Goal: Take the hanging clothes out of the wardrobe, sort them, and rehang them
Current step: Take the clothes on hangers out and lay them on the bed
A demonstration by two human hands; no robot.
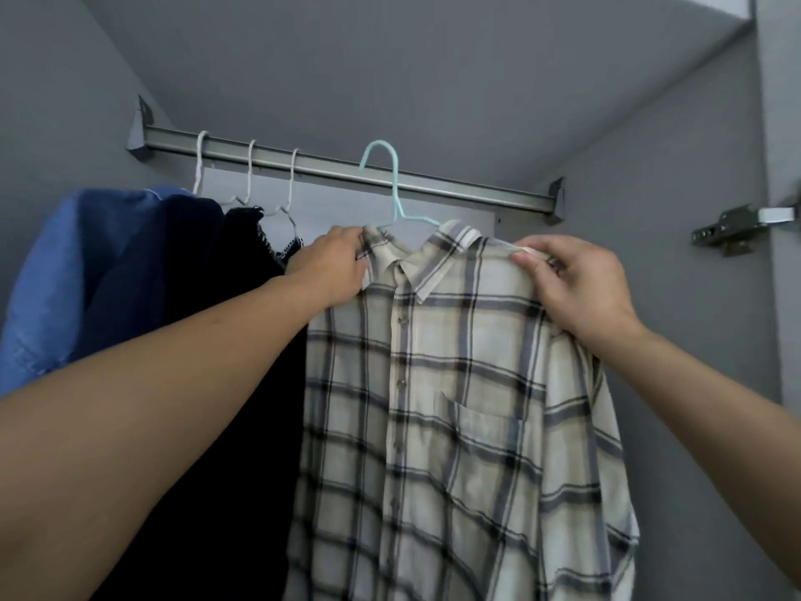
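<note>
1. A cream plaid button-up shirt with grey and black stripes [455, 405] hangs on a pale turquoise plastic hanger [392, 188], whose hook rises in front of the grey metal wardrobe rail [455, 186]; whether it sits on the rail cannot be told.
2. The left hand [331, 264] grips the shirt's left shoulder beside the collar, its fingers [362, 253] curled into the cloth.
3. The right hand [576, 284] pinches the other shoulder seam, thumb below and fingers folded over the top.
4. To the left, three white hangers [249, 175] on the rail carry a black lace-edged garment [242, 340], a navy garment [143, 275] and a blue denim shirt [43, 288].
5. A metal door hinge [737, 227] sits on the grey right wall.
</note>
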